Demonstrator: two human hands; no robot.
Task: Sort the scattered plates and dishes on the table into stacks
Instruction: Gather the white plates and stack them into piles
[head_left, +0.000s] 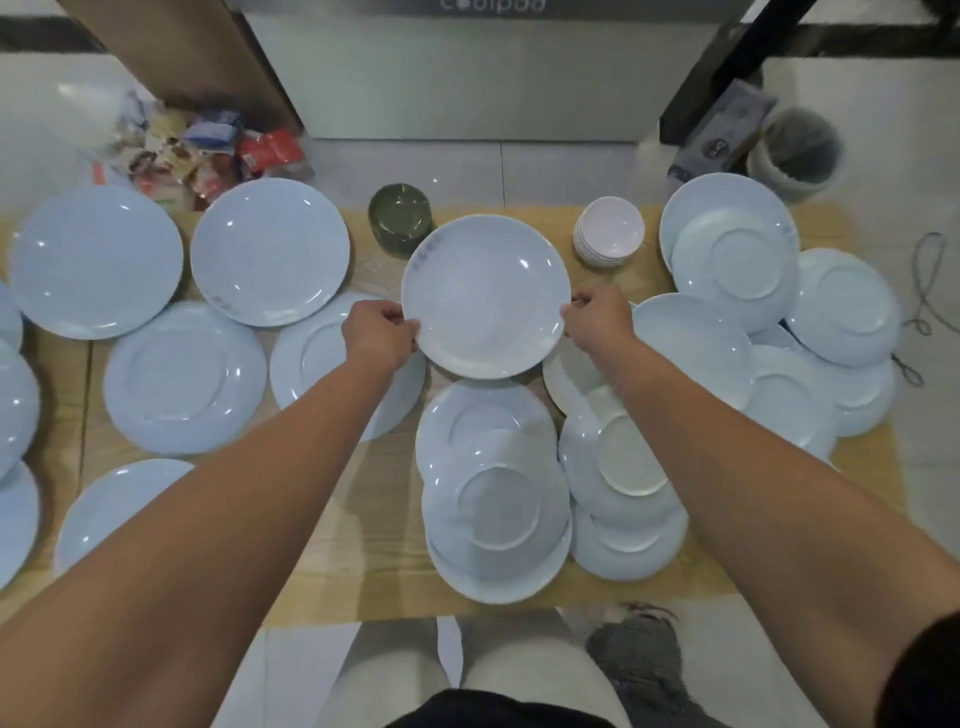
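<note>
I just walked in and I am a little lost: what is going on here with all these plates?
A person's left hand and right hand grip opposite edges of one round white plate over the middle of the light wooden table. Many similar white plates lie scattered around it, some upside down, some overlapping. A stack of small white bowls and a stack of dark green bowls stand at the far edge.

The middle plate (485, 296) is pale bluish white, with a faint grey-purple mark at its far left rim. The other plates (96, 262) have the same pale blue tone, but one small plate (631, 457) at the near right is cream. The tabletop (363, 545) is light wood with visible grain. The green bowls (400, 218) are dark olive, and the small bowls (609, 231) are white, slightly pink.
</note>
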